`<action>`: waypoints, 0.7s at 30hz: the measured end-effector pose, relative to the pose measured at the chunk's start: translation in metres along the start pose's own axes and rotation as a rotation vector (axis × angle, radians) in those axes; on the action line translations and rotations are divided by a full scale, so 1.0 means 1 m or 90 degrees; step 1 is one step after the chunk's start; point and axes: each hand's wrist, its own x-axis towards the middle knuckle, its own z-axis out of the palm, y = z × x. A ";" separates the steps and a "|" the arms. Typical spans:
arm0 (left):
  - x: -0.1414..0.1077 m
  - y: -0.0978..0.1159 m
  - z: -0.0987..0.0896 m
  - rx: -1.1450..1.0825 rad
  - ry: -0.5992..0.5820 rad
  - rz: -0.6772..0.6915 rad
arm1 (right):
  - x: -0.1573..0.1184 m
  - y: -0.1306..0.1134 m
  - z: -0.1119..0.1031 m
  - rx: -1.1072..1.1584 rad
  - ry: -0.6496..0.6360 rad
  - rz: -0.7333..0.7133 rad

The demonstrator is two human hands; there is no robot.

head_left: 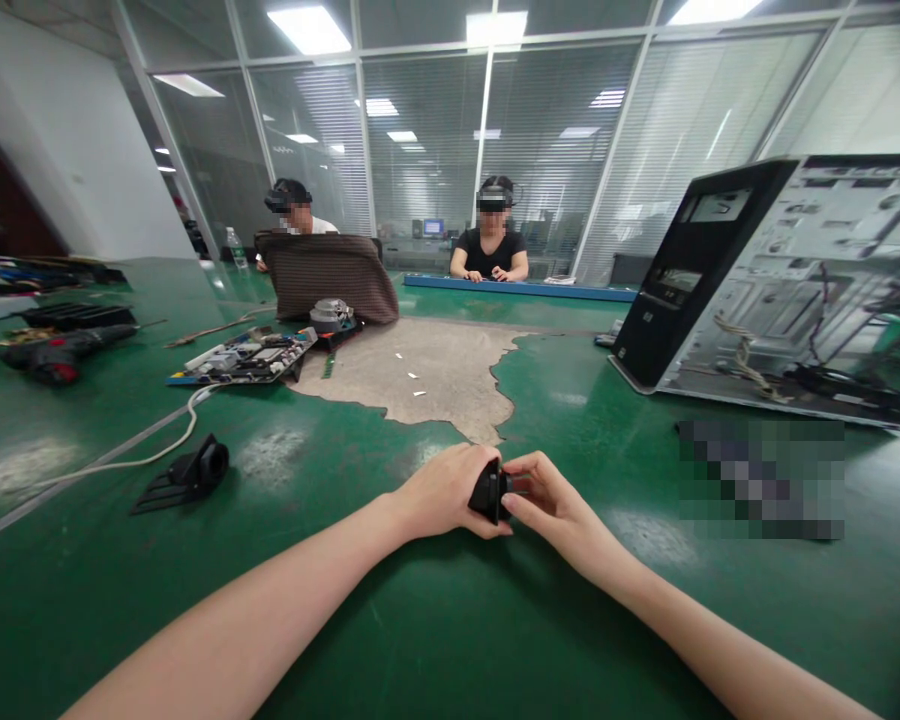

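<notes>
My left hand [450, 492] is wrapped round a small black plastic part [486, 492] just above the green tabletop [390, 640]. From the other side, the thumb and fingers of my right hand [547, 497] pinch that part's right end, where a short stub shows between the fingertips. Its exact kind is unclear, as my fingers cover much of it. Off to the left lies a black plastic piece [189, 474] with a round opening and a slotted flat base.
An opened computer case [720, 300] stands at right, near a blurred-out dark object [765, 480]. Left are a circuit board [251, 357], a white cable [187, 425] and a power drill [64, 350]. Beyond a brown cloth-covered object [330, 275], two people [493, 245] sit across the table.
</notes>
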 end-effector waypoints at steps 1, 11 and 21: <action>0.000 0.000 0.000 -0.001 0.001 0.001 | 0.000 0.000 0.000 -0.007 0.000 0.007; 0.000 0.000 -0.001 -0.001 -0.002 -0.005 | -0.003 -0.001 0.001 0.010 -0.017 -0.053; 0.000 -0.001 0.000 -0.013 -0.004 -0.009 | -0.002 -0.003 -0.001 0.002 -0.035 0.019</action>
